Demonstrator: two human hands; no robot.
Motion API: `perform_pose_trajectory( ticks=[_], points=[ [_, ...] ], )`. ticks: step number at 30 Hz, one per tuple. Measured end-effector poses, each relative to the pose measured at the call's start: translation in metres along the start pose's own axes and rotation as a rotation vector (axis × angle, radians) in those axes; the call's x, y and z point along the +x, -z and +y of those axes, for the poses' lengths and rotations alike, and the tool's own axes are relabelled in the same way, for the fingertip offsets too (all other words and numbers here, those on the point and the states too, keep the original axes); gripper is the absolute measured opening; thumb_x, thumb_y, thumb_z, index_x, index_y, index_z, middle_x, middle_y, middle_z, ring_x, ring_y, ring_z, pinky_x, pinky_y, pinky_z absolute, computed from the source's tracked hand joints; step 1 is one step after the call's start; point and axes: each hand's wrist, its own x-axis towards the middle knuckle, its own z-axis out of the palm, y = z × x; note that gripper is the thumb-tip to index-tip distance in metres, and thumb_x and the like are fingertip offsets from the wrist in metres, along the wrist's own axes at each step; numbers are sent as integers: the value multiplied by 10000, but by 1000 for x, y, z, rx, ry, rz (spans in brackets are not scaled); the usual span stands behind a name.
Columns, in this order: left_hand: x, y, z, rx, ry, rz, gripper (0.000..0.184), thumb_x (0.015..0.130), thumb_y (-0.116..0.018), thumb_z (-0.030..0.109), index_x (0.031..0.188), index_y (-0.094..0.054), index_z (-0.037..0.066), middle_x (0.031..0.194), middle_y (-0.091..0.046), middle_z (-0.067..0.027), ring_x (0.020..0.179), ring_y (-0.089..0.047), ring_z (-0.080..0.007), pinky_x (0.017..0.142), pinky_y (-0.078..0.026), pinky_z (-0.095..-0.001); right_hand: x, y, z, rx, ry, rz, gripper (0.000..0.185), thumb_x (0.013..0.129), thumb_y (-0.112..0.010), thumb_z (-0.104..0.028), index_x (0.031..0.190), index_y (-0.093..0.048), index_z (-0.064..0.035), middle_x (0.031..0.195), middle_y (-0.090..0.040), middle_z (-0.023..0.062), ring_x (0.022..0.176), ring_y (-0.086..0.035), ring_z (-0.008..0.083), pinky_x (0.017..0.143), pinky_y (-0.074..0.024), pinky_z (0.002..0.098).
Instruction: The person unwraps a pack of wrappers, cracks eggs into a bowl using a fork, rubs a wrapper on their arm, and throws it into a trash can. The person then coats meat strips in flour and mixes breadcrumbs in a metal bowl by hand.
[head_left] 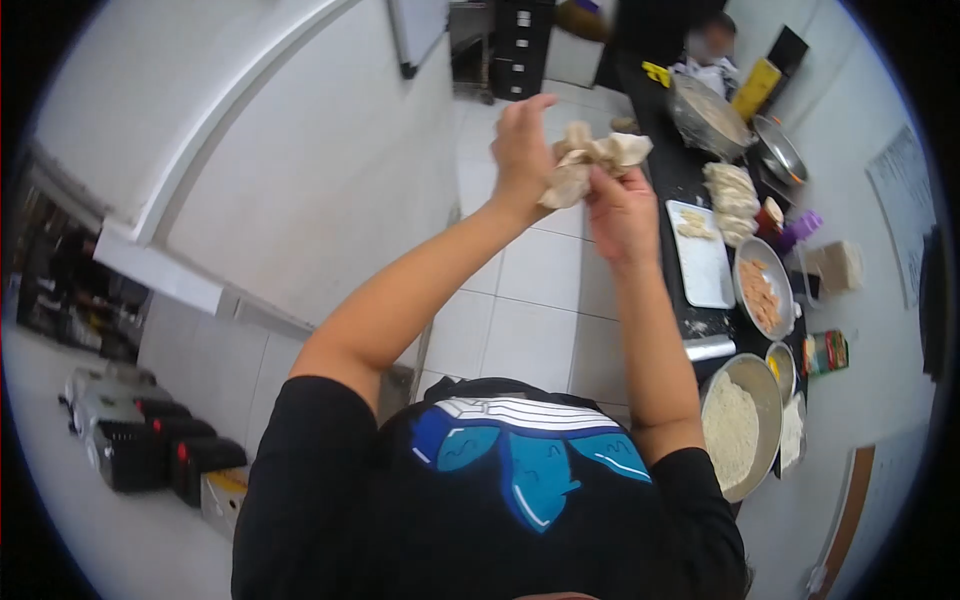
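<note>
My right hand [622, 212] is closed on a crumpled beige cloth [572, 178], pinched between the thumb and fingers in front of my chest. Folds of the cloth stick out above and to both sides of that hand. My left hand [522, 150] is raised beside it, fingers pointing up and the thumb apart. One edge of the cloth lies against or very near the heel of my left hand; exact contact is hard to make out.
Along the right runs a black counter [690, 325] holding a white tray [706, 275] with pale pieces, a bowl of orange-pink pieces [762, 290], a large bowl of flour [732, 420] and a big metal bowl [705, 115]. Another person [712, 60] is at the far end. A white partition [300, 160] stands left.
</note>
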Motion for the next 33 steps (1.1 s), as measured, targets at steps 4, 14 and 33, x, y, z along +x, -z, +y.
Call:
perform_pose_trajectory(
  ticks=[4,14,33],
  points=[
    [16,6,2,265,-91,-136,555,630,-710,211,1130,-483,135,1104,-455,-114,1059,-423,-311,875,-312,-496,19,16,11,-314,123,149,219,778,-621,44,996,-612,26,928,-641,63,812,-602,128,745,-477,246],
    [-4,3,-28,788,-356,-853,333,714,-642,350,983,-627,153,937,-588,-71,984,-489,-270,922,-273,-548,-13,-3,25,-1044,529,-211,300,718,-574,80,991,-621,-35,975,-654,106,880,-630,224,799,-470,270],
    [15,-5,-46,-931,1133,-417,631,803,-596,464,1286,-318,169,1236,-455,-94,1089,-418,-220,839,-318,-447,-25,1,24,-301,91,147,264,855,-496,32,1115,-541,24,1098,-590,116,1015,-574,214,908,-454,328]
  ],
)
